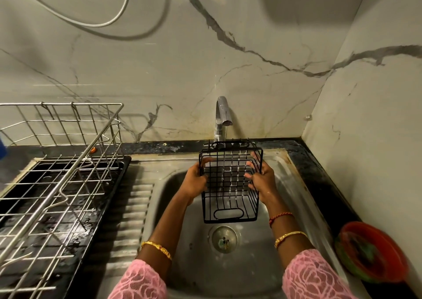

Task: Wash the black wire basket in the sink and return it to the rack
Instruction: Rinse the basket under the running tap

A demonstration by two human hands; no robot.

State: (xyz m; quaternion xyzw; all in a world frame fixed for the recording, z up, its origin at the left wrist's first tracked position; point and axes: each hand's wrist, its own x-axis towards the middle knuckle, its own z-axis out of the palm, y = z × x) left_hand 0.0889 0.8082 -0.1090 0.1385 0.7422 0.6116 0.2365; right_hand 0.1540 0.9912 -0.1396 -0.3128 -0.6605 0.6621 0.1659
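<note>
I hold the black wire basket (230,198) above the steel sink (249,264), tilted with its open side facing me. A thin stream of water from the tap (222,113) runs down through it. My left hand (196,180) grips its left edge, fingers curled over the top corner. On the right edge, my right hand (260,177) grips the wires with fingers hooked through the mesh. The silver wire dish rack (57,173) stands on a black tray on the counter to the left.
A red bowl (372,253) with green inside sits on the dark counter at the right. The sink's ribbed drainboard (134,207) lies between rack and basin. The drain (225,238) is under the basket. Marble-patterned walls close the back and right.
</note>
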